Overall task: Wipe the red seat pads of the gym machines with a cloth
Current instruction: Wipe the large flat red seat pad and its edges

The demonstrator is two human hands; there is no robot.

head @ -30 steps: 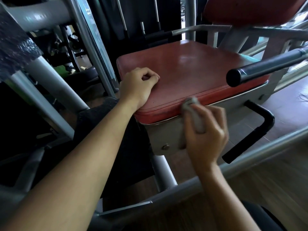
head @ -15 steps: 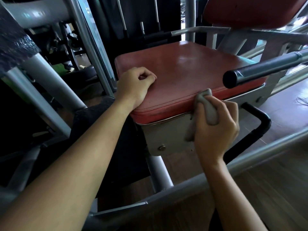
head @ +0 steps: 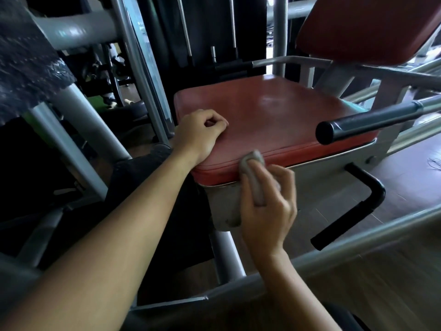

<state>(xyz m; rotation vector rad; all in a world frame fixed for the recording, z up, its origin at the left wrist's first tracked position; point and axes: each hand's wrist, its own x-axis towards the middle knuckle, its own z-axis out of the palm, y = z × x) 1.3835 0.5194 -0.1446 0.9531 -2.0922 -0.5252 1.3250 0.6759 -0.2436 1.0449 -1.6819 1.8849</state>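
Note:
A red seat pad [head: 274,118] lies flat on a grey metal base in the middle of the view. My left hand [head: 198,137] rests on the pad's near left corner with its fingers curled into a loose fist, holding nothing. My right hand [head: 268,206] grips a grey cloth [head: 254,173] and presses it against the pad's front edge. A red back pad [head: 358,29] tilts up at the top right.
A black-tipped handle bar [head: 358,124] juts over the seat's right side. A black L-shaped handle [head: 353,206] hangs below the front of the seat. Grey frame tubes [head: 78,120] stand at the left, and one [head: 358,244] crosses low in front. The floor is wood.
My right hand has slid the cloth leftwards along the pad's front edge. My left hand stays on the corner.

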